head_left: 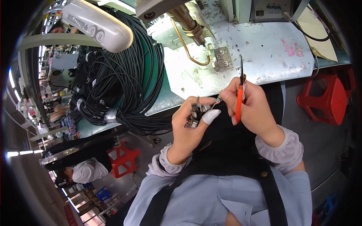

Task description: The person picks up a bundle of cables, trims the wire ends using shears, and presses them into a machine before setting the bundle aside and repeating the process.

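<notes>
Above my lap, just off the bench edge, my left hand is closed around several small metal connector shells. A white finger cot covers its thumb. Close beside it on the right, my right hand grips an orange-handled hand tool with a thin, dark, pointed tip aimed at the bench. Its kind does not show clearly. The fingertips of both hands nearly meet at a small greenish piece, perhaps a wire end. Which hand holds that piece I cannot tell.
A bench press stands ahead over a small fixture with loose metal bits. Coiled black cables fill the left side, below a tubular lamp. A red stool stands right; another person sits left.
</notes>
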### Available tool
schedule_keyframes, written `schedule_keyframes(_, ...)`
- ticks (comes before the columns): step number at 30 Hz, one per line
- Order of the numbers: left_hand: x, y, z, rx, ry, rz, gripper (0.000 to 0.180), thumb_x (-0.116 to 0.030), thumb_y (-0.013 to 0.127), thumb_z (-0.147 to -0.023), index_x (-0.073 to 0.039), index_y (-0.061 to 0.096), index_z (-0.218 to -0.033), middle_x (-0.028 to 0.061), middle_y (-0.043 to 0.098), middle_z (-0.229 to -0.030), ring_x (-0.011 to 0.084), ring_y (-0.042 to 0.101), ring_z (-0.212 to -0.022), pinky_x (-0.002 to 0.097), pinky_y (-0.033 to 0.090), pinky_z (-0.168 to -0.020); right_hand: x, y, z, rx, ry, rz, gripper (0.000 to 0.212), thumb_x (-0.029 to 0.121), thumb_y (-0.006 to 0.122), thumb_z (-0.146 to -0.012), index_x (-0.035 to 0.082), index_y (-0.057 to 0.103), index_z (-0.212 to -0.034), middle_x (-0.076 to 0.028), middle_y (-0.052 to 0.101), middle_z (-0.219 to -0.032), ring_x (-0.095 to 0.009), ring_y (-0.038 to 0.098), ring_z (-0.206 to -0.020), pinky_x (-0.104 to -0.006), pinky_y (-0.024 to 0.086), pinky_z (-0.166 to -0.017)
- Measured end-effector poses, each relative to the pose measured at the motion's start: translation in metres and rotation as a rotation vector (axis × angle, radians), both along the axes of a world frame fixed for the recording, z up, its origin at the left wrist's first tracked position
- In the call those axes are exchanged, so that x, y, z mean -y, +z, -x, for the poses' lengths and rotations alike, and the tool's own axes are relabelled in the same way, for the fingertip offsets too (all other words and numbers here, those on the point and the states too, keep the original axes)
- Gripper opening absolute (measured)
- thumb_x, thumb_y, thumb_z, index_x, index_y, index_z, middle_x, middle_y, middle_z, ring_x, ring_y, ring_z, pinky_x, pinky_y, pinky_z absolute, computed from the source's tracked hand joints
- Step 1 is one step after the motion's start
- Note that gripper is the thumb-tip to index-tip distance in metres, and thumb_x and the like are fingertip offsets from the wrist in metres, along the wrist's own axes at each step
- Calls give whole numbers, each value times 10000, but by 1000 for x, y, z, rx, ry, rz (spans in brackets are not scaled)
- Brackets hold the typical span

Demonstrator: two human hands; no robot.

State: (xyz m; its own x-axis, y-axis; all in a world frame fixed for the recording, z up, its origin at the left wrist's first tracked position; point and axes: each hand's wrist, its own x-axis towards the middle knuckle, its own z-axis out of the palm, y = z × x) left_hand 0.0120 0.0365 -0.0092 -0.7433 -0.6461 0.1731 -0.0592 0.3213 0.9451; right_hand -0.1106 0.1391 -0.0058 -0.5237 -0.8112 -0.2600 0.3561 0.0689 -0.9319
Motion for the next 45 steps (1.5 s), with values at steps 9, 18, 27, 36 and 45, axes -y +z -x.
schedule_keyframes(9, 4, 4, -4, -16, -96, -47, 103, 44, 594, -711, 12, 540, -793, 65, 545, -770, 92, 488, -593, 188, 380, -539, 2, 1, 6, 383, 352, -128, 212, 182, 520, -857, 14, 528, -728, -30, 505, -531, -79, 460, -395, -193, 346, -382)
schedule_keyframes(18, 21, 11, -14, 46, -152, -1048, 180, 46, 565, -741, -6, 530, -910, 8, 515, -717, 35, 436, -540, 169, 307, -438, -1, -2, 6, -1506, 86, 210, 173, 159, 631, -683, 93, 598, -840, -33, 594, -808, -133, 566, -605, -237, 415, -470)
schedule_keyframes(27, 11, 16, -11, 220, -17, -709, 178, 20, 598, -737, -8, 544, -904, -30, 475, -691, 9, 358, -507, 159, 245, -406, 4, 5, 10, -1783, 39, 369, 245, 126, 616, -658, 106, 613, -902, -31, 595, -940, -150, 605, -757, -272, 455, -594)
schedule_keyframes(36, 15, 24, -13, 222, -100, -967, 154, 27, 599, -735, -3, 550, -877, -25, 476, -693, 12, 359, -509, 155, 246, -408, -5, -5, -1, -1592, -41, 281, 193, 80, 615, -655, 86, 584, -846, -25, 615, -792, -168, 618, -709, -263, 453, -613)
schedule_keyframes(45, -3, 13, -13, 53, -40, 37, 94, -23, 596, -744, 7, 530, -804, -7, 485, -680, 35, 412, -530, 160, 302, -467, 3, -19, -18, -1292, -196, 325, 222, -60, 603, -659, 46, 540, -844, -62, 618, -796, -196, 623, -705, -258, 462, -563)
